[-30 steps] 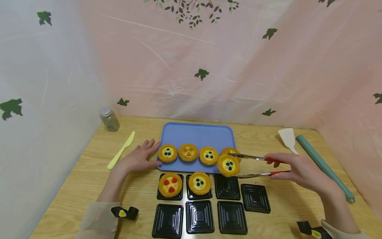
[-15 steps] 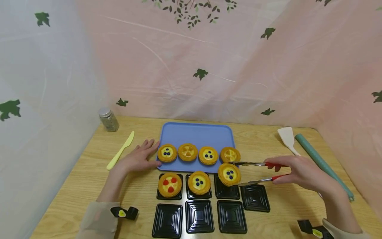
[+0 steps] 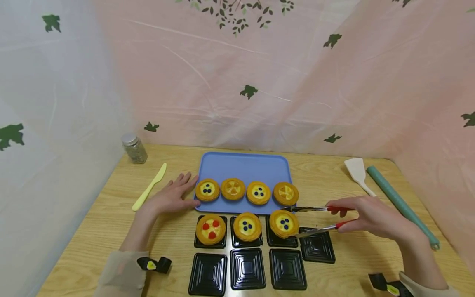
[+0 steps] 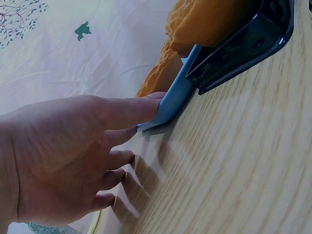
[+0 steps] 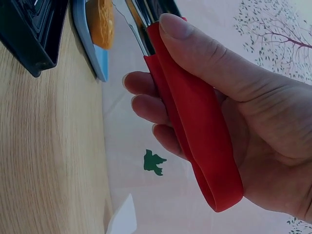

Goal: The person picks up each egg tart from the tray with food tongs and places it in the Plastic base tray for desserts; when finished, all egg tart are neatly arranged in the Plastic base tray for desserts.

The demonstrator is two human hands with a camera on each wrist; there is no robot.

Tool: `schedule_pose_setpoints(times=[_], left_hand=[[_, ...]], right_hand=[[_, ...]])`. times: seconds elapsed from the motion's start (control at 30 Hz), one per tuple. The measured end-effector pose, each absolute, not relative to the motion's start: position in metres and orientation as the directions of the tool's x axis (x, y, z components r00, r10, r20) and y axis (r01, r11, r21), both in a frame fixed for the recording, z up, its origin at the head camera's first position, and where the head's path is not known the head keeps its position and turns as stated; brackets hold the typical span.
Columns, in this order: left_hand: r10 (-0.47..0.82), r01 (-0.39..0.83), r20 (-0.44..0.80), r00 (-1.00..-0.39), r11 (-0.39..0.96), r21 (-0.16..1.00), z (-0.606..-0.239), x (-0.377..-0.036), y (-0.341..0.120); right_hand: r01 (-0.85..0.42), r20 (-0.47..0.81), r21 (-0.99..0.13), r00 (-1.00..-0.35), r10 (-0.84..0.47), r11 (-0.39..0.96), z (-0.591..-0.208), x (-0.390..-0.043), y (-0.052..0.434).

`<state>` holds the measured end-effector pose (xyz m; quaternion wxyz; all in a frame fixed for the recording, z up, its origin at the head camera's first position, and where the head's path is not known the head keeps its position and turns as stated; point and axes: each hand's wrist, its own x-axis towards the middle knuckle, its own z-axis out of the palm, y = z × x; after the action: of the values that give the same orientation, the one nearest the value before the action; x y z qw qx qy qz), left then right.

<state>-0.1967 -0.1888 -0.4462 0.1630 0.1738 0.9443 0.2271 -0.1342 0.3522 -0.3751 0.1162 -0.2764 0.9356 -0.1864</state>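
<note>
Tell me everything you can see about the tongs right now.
The tongs are two slim, shiny metal arms with red-sleeved handles joined in a red loop at the back. The right hand grips the red part, thumb on top, fingers curled beneath. They lie roughly level, pointing left, their tips either side of a blueberry tart that sits over a black square tray in the near row. Whether the tips still press the tart is unclear.

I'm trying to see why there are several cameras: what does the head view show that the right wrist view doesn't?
Only the head view shows the left hand resting by the blue tray, the blueberry tart between the tong tips, and the black cups.

Only the right wrist view shows the fingers wrapped round the red handle.

Both show the right hand gripping the tongs.
</note>
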Motion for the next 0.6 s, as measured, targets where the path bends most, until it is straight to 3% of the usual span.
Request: schedule_pose_setpoints(times=[0.6], left_hand=[[0.403,0.257,-0.225,-0.887,0.836,0.485,-0.447,-0.197,-0.1895]], right_hand=[[-0.488,-0.132,-0.406,-0.805,-0.578,0.772,-0.3782,-0.1353,0.3493]])
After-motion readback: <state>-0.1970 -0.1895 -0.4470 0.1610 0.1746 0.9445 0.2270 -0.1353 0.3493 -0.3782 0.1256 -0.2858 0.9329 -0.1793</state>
